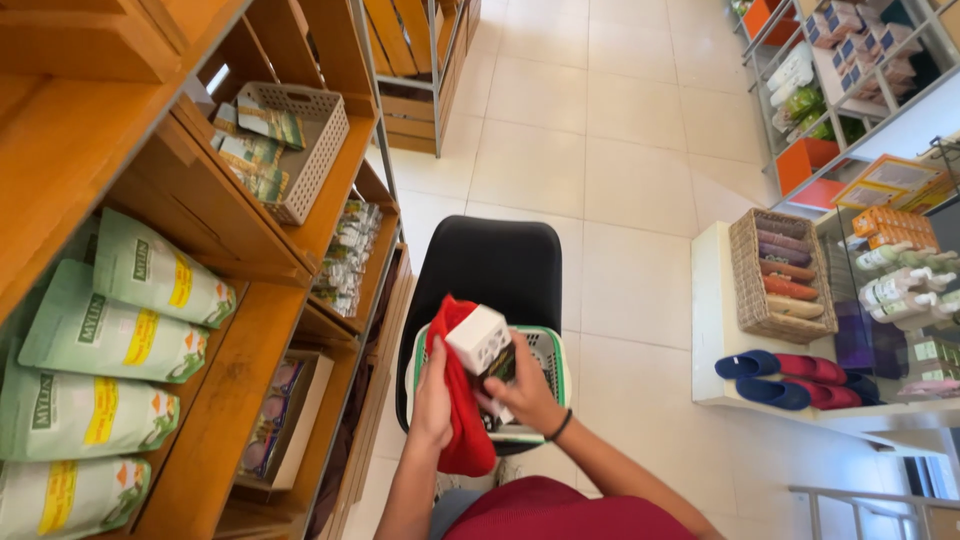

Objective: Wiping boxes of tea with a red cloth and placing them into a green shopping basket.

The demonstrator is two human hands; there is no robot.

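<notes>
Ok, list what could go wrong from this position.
1. The right hand grips the small white box by its lower end only; it could slip out and drop.
2. The red cloth held by the left hand hangs past the rim of the green-and-white basket and may snag on it.
3. The basket sits at the front edge of the black chair, so a push might tip it off.

Pale green pouches (110, 340) with yellow labels lie stacked on the wooden shelf (250, 330) at left; above them a grey perforated bin (305, 140) holds flat packets. A black chair (490, 265) stands on the pale tiled floor (600, 130); at right a wicker tray (745, 275) holds rolled cloths, with blue and red slippers (780, 380) just beside it on a white stand (710, 300).
</notes>
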